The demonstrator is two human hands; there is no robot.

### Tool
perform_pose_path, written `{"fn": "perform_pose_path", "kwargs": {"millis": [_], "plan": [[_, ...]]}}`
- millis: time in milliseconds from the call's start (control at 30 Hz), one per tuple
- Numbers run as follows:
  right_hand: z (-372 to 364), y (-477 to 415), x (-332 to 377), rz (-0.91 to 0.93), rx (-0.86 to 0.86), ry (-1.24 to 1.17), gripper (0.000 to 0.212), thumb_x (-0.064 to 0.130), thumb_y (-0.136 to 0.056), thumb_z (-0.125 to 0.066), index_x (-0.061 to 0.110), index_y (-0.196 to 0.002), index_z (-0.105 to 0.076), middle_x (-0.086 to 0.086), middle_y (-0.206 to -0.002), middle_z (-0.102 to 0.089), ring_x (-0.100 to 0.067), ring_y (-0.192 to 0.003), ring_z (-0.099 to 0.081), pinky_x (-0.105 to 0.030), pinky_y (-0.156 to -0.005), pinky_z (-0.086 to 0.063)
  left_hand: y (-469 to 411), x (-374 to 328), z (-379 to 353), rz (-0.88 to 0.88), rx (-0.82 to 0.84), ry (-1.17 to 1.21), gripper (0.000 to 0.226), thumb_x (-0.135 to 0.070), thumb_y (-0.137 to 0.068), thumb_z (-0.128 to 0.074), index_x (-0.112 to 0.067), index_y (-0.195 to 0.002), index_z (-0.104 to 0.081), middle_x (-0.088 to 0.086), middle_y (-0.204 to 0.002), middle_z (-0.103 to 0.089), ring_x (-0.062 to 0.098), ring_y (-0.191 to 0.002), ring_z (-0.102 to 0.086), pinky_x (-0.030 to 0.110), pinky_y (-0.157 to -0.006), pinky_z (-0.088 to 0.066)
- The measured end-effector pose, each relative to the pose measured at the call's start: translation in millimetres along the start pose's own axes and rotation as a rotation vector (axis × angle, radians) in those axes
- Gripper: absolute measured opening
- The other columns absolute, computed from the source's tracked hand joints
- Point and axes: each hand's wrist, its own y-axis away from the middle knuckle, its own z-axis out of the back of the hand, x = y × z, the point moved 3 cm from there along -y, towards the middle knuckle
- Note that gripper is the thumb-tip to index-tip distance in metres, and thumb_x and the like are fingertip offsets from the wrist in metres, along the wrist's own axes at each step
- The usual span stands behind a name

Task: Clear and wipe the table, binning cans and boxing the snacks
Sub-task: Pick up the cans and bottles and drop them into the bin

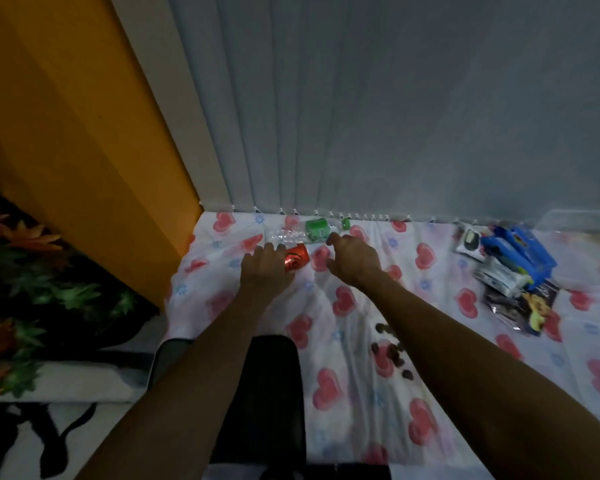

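Note:
A red can [297,258] lies on its side on the heart-print tablecloth [343,341] near the far edge. My left hand [264,268] rests on the can's left side, fingers curled over it. Behind it lies a clear plastic bottle [291,233] with a green label and green cap. My right hand [354,259] hovers just right of the can with fingers apart, its fingertips near the bottle's neck. Several snack packets [510,268], blue, white and dark, are heaped at the far right. Dark crumbs or small snack pieces [390,351] are scattered in the middle.
Grey vertical blinds [361,116] hang along the table's far edge. An orange wall [66,150] stands at the left. A black chair back [267,393] is at the near edge below my arms. A floral fabric [32,289] lies at the left.

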Motion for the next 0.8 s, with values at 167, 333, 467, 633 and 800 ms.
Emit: {"fn": "perform_pose_path", "kwargs": {"millis": [167, 333, 467, 633, 800], "plan": [[-11, -72, 15, 0.008, 0.013, 0.110, 0.054, 0.021, -0.087, -0.067, 0.013, -0.137, -0.049, -0.016, -0.130, -0.057, -0.036, -0.120, -0.051, -0.043, -0.093, -0.049, -47, 25, -27, -0.032, 0.115, 0.048, 0.076, -0.068, -0.075, -0.068, -0.015, -0.128, -0.058, 0.013, -0.119, -0.061, 0.034, -0.112, -0.059, 0.044, -0.100, -0.044], [-30, -118, 23, 0.029, 0.086, 0.213, 0.069, 0.024, -0.080, -0.074, 0.019, -0.142, -0.043, -0.010, -0.143, -0.049, -0.035, -0.130, -0.045, -0.049, -0.107, -0.042, -59, 39, -51, -0.039, 0.192, 0.106, 0.078, -0.059, -0.069, -0.072, -0.021, -0.135, -0.054, 0.014, -0.135, -0.054, 0.037, -0.131, -0.047, 0.045, -0.115, -0.034], [-47, -134, 26, 0.056, 0.175, 0.320, 0.076, 0.035, -0.079, -0.077, 0.021, -0.143, -0.039, -0.010, -0.145, -0.049, -0.035, -0.134, -0.044, -0.054, -0.110, -0.037, -63, 43, -65, -0.039, 0.322, 0.141, 0.088, -0.049, -0.073, -0.077, -0.025, -0.149, -0.039, 0.009, -0.149, -0.045, 0.033, -0.140, -0.042, 0.046, -0.118, -0.033], [-53, -141, 28, 0.067, 0.201, 0.372, 0.071, 0.036, -0.083, -0.075, 0.024, -0.142, -0.038, -0.010, -0.142, -0.051, -0.035, -0.131, -0.048, -0.059, -0.108, -0.036, -70, 41, -58, -0.044, 0.346, 0.169, 0.067, -0.040, -0.081, -0.075, -0.017, -0.138, -0.048, 0.010, -0.136, -0.053, 0.034, -0.124, -0.053, 0.044, -0.102, -0.044], [-46, -132, 17, 0.031, 0.228, 0.377, 0.061, 0.038, -0.091, -0.066, 0.024, -0.143, -0.038, -0.009, -0.142, -0.050, -0.034, -0.133, -0.048, -0.061, -0.110, -0.031, -64, 40, -55, -0.021, 0.288, 0.201, 0.072, -0.044, -0.077, -0.075, -0.023, -0.139, -0.045, 0.004, -0.130, -0.057, 0.030, -0.122, -0.058, 0.041, -0.101, -0.045]]}}
